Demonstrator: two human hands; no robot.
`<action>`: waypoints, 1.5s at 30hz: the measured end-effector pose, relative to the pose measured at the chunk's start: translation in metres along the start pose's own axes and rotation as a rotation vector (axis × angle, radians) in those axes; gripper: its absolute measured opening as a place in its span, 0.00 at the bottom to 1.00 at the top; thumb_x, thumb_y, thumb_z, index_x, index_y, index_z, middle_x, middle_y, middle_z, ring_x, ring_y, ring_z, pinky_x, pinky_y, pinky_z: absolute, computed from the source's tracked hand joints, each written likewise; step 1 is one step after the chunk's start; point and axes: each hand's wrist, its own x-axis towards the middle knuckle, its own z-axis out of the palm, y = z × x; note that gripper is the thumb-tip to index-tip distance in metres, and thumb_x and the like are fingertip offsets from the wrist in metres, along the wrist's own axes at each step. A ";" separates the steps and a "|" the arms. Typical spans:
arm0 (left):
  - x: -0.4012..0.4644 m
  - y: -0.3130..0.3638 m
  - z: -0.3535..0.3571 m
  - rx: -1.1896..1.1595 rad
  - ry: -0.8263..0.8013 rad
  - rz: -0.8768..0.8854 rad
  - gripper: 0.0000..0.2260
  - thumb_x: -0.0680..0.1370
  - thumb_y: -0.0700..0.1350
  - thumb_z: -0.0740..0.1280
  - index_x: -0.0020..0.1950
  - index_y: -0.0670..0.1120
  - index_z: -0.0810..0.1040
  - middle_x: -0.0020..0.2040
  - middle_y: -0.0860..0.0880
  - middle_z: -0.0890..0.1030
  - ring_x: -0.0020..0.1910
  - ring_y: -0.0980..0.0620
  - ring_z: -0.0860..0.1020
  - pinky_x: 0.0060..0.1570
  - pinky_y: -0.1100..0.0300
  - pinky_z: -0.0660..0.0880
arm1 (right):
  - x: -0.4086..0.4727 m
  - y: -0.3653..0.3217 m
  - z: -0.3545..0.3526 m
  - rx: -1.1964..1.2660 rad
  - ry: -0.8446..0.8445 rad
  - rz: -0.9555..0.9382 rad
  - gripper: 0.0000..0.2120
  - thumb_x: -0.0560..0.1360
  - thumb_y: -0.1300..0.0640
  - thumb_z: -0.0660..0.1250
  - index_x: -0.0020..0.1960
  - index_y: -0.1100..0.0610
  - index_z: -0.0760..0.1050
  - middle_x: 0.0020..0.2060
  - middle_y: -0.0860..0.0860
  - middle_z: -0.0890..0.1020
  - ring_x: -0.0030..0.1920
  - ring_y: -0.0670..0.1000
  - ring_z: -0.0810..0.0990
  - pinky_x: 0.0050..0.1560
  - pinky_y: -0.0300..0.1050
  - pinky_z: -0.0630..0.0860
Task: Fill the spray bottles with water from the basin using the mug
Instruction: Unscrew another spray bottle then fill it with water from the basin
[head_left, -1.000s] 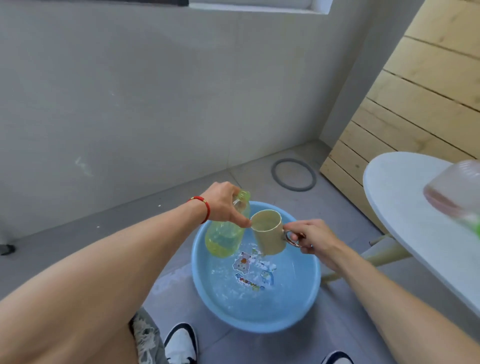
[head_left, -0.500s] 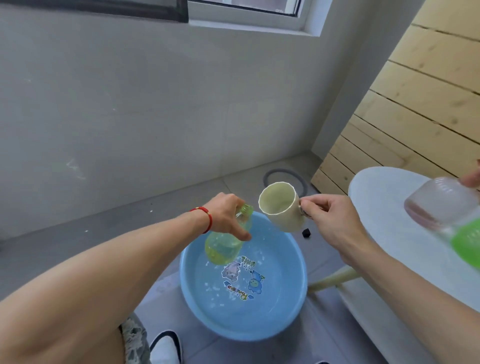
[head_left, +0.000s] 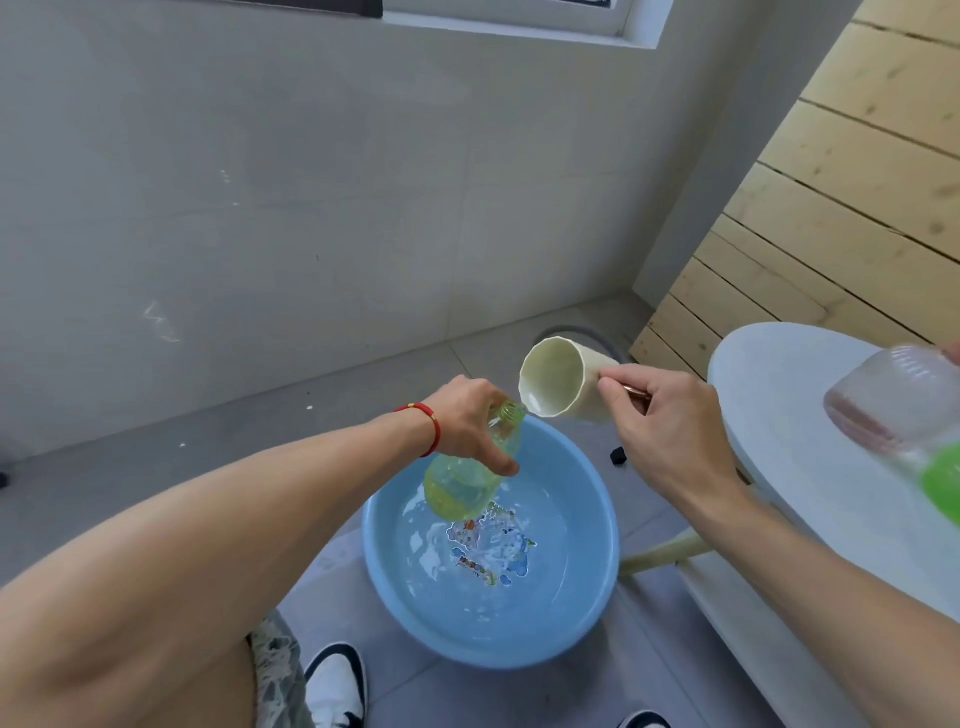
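From the head camera we see our left hand (head_left: 467, 421) wrapped around the neck of the yellow-green spray bottle (head_left: 467, 480), held tilted above the blue basin (head_left: 597, 499) of water. Our right hand (head_left: 665, 431) pinches the handle of the cream mug (head_left: 561, 382), tipped with its lip touching the bottle's open mouth. A pink bottle (head_left: 893, 397) lies blurred on the white surface (head_left: 779, 415).

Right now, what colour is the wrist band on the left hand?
Red, on the left hand, best in the head view.
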 end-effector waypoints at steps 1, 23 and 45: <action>0.000 0.001 0.000 0.004 -0.001 -0.004 0.21 0.63 0.60 0.83 0.42 0.48 0.80 0.37 0.49 0.81 0.38 0.49 0.77 0.39 0.52 0.77 | 0.000 0.000 0.001 -0.014 0.005 -0.020 0.08 0.80 0.58 0.68 0.50 0.56 0.86 0.35 0.55 0.86 0.38 0.59 0.82 0.43 0.56 0.80; 0.002 -0.001 0.002 0.012 -0.015 0.009 0.23 0.64 0.57 0.83 0.34 0.50 0.70 0.30 0.51 0.72 0.29 0.53 0.70 0.31 0.56 0.69 | 0.003 0.001 0.005 -0.276 0.076 -0.272 0.07 0.79 0.59 0.67 0.48 0.56 0.84 0.31 0.44 0.72 0.34 0.54 0.71 0.34 0.45 0.67; 0.006 -0.004 0.011 0.004 -0.041 -0.002 0.24 0.62 0.60 0.83 0.36 0.47 0.74 0.32 0.50 0.73 0.32 0.49 0.71 0.32 0.55 0.69 | 0.008 0.007 -0.002 -0.626 0.224 -0.621 0.09 0.82 0.59 0.65 0.56 0.60 0.83 0.33 0.53 0.78 0.35 0.58 0.74 0.33 0.50 0.63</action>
